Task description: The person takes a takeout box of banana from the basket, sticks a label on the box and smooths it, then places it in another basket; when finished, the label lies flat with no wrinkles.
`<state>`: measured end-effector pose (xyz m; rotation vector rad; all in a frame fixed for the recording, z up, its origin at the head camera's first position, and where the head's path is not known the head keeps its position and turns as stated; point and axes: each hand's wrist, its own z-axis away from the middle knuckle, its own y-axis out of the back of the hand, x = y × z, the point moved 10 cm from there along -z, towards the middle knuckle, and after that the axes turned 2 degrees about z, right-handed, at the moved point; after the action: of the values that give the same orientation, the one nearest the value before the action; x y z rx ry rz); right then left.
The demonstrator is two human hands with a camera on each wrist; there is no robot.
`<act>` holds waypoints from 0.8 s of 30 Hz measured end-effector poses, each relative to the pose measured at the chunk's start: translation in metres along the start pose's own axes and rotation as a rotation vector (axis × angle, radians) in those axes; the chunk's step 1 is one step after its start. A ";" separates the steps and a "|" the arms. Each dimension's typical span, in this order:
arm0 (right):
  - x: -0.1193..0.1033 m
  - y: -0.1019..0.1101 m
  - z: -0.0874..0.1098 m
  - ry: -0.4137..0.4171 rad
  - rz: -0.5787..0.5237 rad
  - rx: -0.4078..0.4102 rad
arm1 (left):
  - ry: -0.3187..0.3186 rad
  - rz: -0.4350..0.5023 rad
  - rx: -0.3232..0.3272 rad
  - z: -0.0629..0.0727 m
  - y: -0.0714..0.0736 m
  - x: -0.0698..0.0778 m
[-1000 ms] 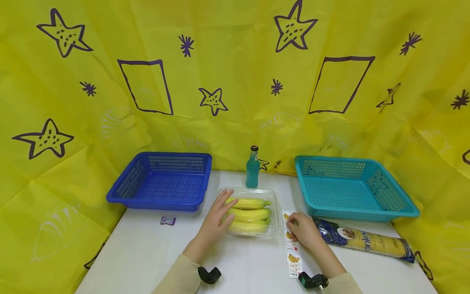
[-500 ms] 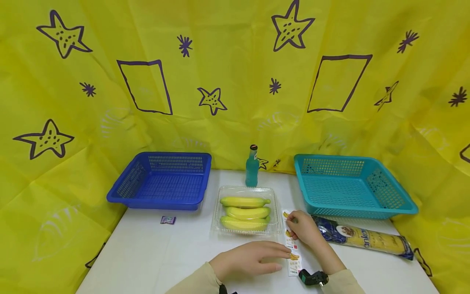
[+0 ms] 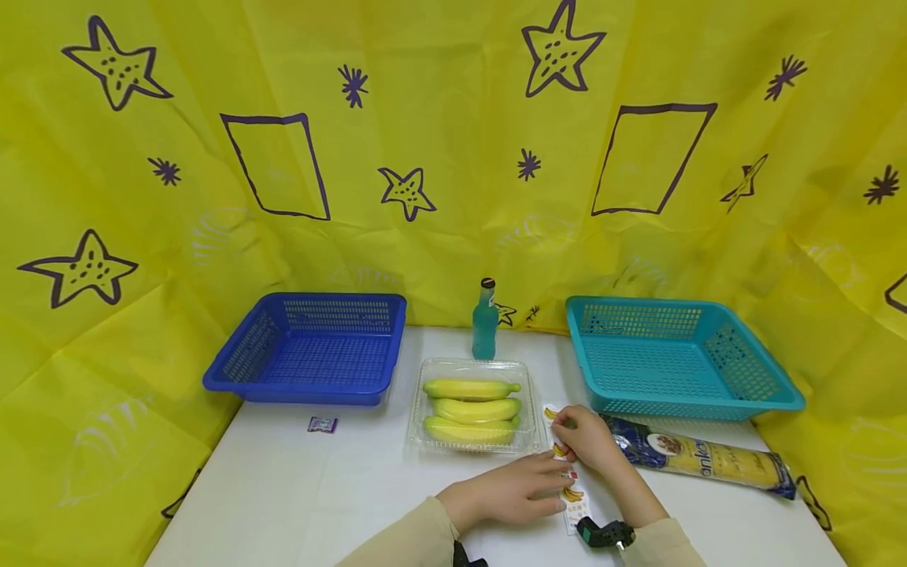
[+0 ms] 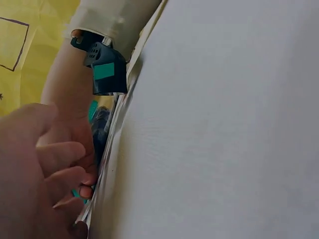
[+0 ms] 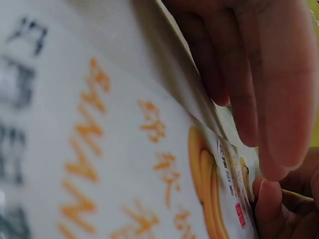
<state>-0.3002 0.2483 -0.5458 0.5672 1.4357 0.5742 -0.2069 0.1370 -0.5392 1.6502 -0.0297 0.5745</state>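
A paper strip of banana stickers (image 3: pixel 577 516) lies on the white table, to the right of a clear plastic box (image 3: pixel 534 417) holding three bananas (image 3: pixel 478 409). My right hand (image 3: pixel 590 439) bends over the strip's upper part, thumb and index finger pinching at it; the right wrist view shows these fingertips (image 5: pixel 270 191) close together at the paper. My left hand (image 3: pixel 517 490) reaches across from the left, its fingers extended over the strip's middle and partly covering it. In the left wrist view, the left hand (image 4: pixel 30 169) has loosely spread fingers with nothing held.
A blue basket (image 3: pixel 248 386) stands back left, a teal basket (image 3: pixel 694 411) back right. Behind the box is a blue-green bottle (image 3: pixel 485 327). A noodle packet (image 3: pixel 708 459) lies right of my right hand, a small purple wrapped candy (image 3: pixel 322 424) at left.
My left hand has left the banana box and moved right and nearer, then farther right over the sticker strip. The right hand has stayed at the strip. The strip's near part has shifted slightly right.
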 end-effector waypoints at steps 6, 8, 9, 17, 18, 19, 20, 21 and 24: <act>-0.001 -0.002 -0.001 -0.005 -0.013 0.002 | 0.048 -0.074 0.023 0.001 -0.005 -0.009; -0.002 -0.002 -0.001 -0.005 -0.011 0.004 | 0.066 -0.123 0.026 0.002 -0.006 -0.010; -0.002 -0.002 -0.001 -0.007 -0.011 0.005 | 0.072 -0.148 0.029 0.002 -0.006 -0.010; -0.001 -0.002 0.000 -0.032 -0.035 -0.008 | 0.070 -0.267 0.060 0.003 -0.008 -0.010; 0.000 -0.001 0.000 -0.041 -0.045 -0.009 | 0.070 -0.263 0.062 0.003 -0.007 -0.010; 0.001 -0.001 0.000 -0.051 -0.054 -0.013 | 0.071 -0.253 0.063 0.003 -0.007 -0.010; 0.002 -0.001 0.000 -0.062 -0.066 -0.016 | 0.069 -0.248 0.064 0.003 -0.006 -0.009; 0.003 -0.001 0.000 -0.071 -0.075 -0.017 | 0.067 -0.244 0.066 0.003 -0.005 -0.009; 0.004 0.000 -0.001 -0.088 -0.096 -0.011 | 0.066 -0.236 0.071 0.003 -0.004 -0.009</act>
<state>-0.3005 0.2516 -0.5488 0.5056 1.3681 0.4752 -0.2122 0.1327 -0.5465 1.6738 0.2333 0.4533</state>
